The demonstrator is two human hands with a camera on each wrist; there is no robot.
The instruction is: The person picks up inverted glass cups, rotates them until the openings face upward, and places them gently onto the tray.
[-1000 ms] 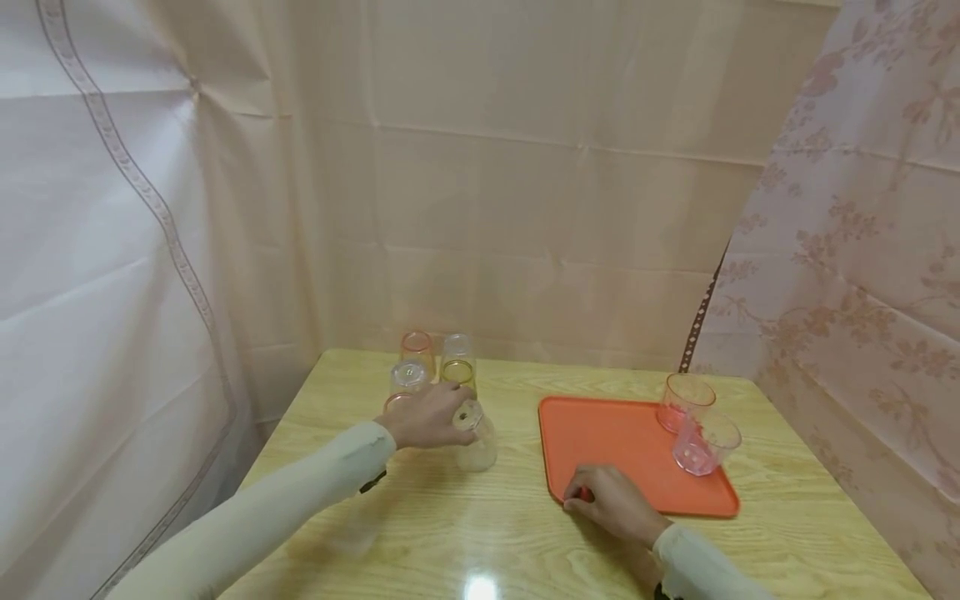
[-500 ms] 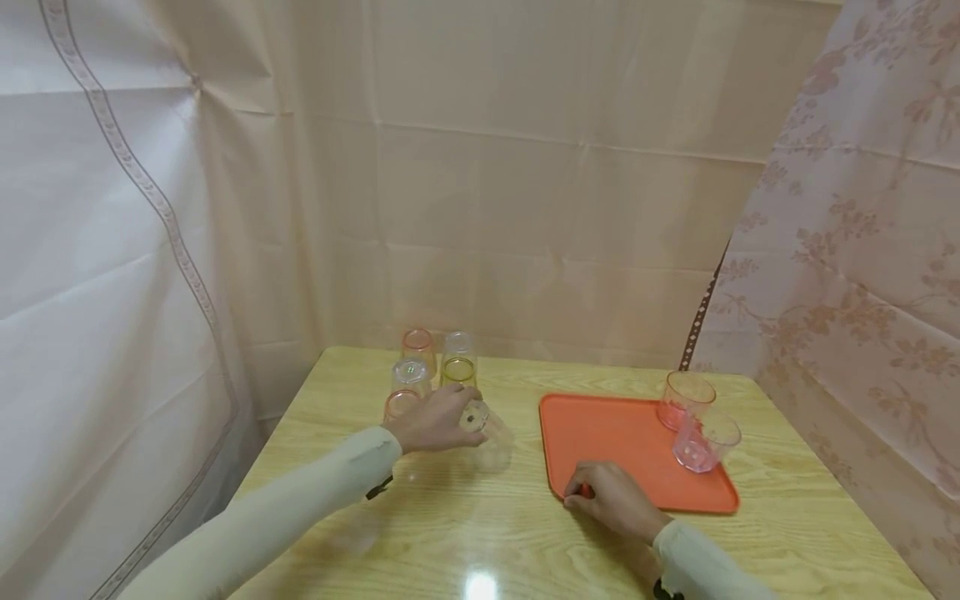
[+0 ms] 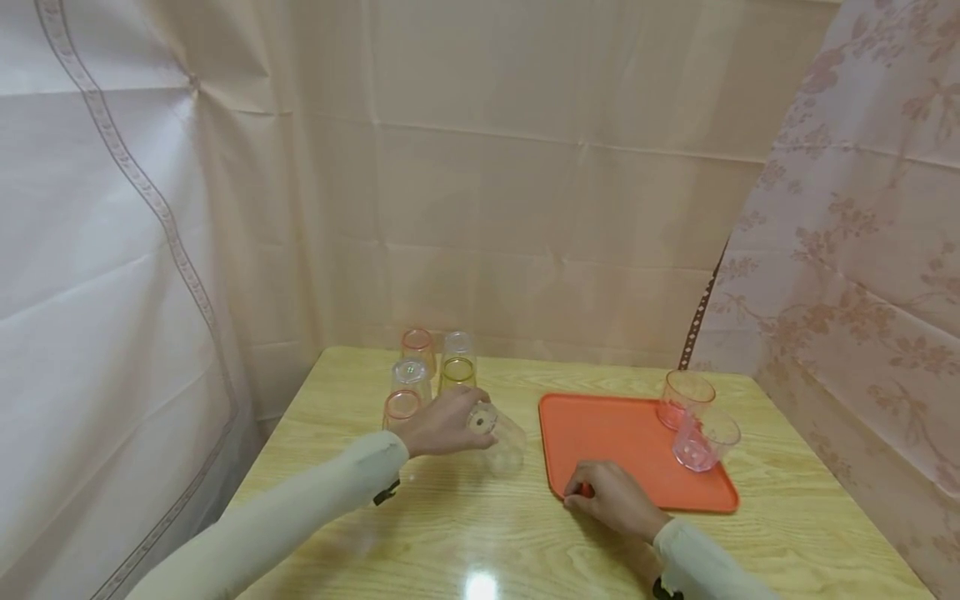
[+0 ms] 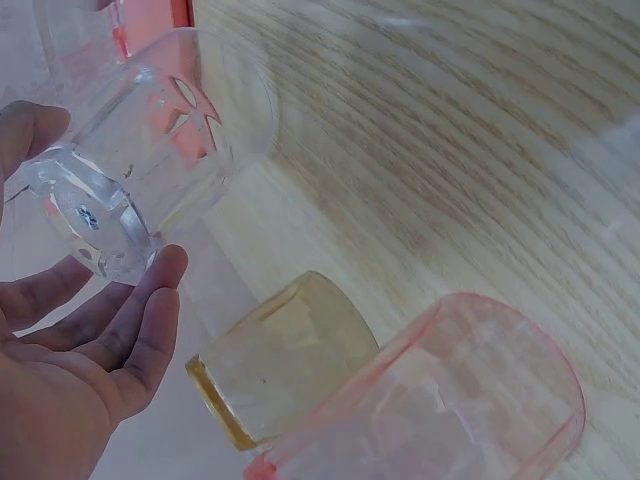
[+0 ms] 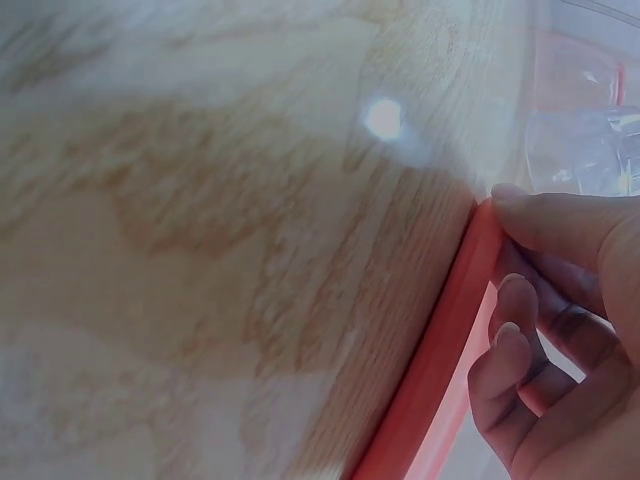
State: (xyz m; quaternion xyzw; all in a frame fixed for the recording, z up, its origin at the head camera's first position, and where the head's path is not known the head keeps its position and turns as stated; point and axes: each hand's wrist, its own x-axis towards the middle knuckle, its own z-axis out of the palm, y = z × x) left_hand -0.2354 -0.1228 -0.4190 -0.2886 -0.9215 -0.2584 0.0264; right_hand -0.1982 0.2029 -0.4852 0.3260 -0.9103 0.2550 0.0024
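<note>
Our left hand (image 3: 446,422) has a clear glass (image 3: 506,447) pinched by its base end, grip fairly narrow; glass is tilted, mouth angled down toward the tray side. Can't tell whether its rim clears the table (image 3: 525,546). Our right hand (image 3: 611,493) pinches the near-left corner of the orange-red tray (image 3: 600,433).

Progress, our judgement: early. Two done, an orange-rimmed glass (image 3: 686,398) and a pinkish clear glass (image 3: 707,442), both mouth-up at the tray's right side; one in hand; five left in the cluster, base-up.

Counts: one tray, eight glasses. Cluster has two red-tinted: back red glass (image 3: 417,343), front red glass (image 3: 403,405); two clear: back clear glass (image 3: 460,343), middle clear glass (image 3: 410,375); one yellow glass (image 3: 458,372), just behind the left hand. Cloth hangings (image 3: 525,208) behind.
</note>
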